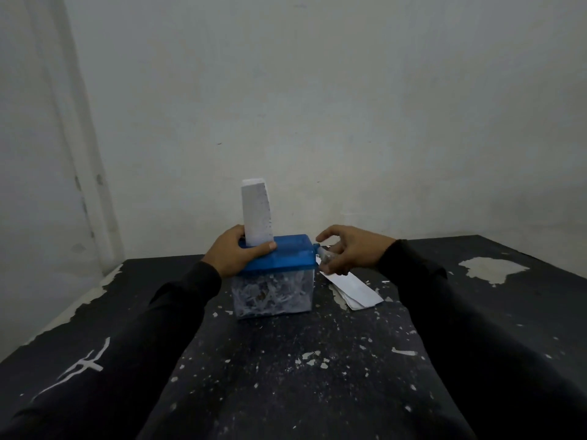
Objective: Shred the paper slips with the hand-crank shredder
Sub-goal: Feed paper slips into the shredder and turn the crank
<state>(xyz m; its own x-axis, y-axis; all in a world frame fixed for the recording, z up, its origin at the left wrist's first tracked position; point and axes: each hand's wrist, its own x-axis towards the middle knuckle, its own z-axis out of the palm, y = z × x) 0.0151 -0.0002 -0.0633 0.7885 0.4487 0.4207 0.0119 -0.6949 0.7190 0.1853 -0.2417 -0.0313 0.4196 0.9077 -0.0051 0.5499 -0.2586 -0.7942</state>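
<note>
Head view puts the blue-lidded clear plastic shredder (275, 274) mid-table, a white paper slip (257, 212) upright in its slot. Left hand (236, 254) clamps the lid; right hand (346, 252) pinches the clear crank handle (324, 254), blurred. Cranking seems underway; next likely steady turns. Spare white slips (352, 289) lie beside it.

A dark table (286, 376) with chipped, flaking paint carries the hand-crank shredder (275, 277) near its far middle. Just right of it lie stacked white paper slips (354, 289). Pale flecks scatter across the near surface.
</note>
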